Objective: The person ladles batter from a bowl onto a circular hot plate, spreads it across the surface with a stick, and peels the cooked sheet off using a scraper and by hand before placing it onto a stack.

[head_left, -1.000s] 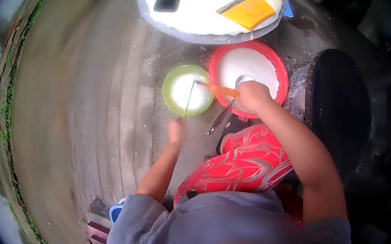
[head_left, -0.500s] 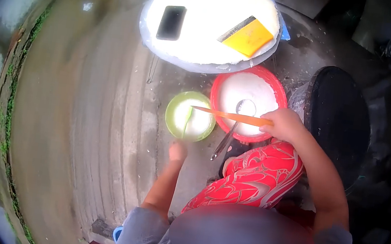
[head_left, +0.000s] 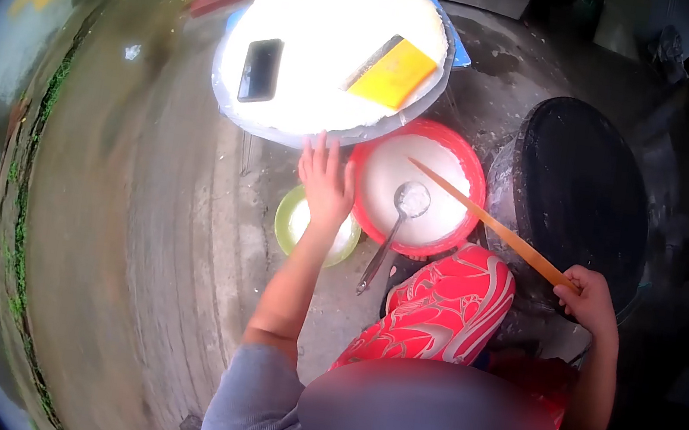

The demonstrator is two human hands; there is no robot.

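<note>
My right hand (head_left: 591, 301) is closed round one end of a long flat orange stick (head_left: 495, 226). The stick's thin tip reaches over a red basin (head_left: 481, 159) of white liquid. A metal ladle (head_left: 380, 254) rests in that basin, its handle leaning over the rim. My left hand (head_left: 328, 185) is empty with fingers spread. Its fingertips are at the near rim of a round, white-covered tray (head_left: 323, 47); I cannot tell whether they touch. Below my left hand and partly hidden by the forearm is a green bowl (head_left: 283, 229) with white contents.
On the white tray lie a phone (head_left: 260, 70) and a yellow scraper-like tool (head_left: 394, 74). A large black round-topped vessel (head_left: 588, 186) stands at my right, close to the basin. Concrete floor (head_left: 178, 219) stretches to the left.
My left hand has moved from beside the green bowl up to the tray's rim. My right hand has drawn the orange stick right and down, away from the green bowl. The view has shifted slightly.
</note>
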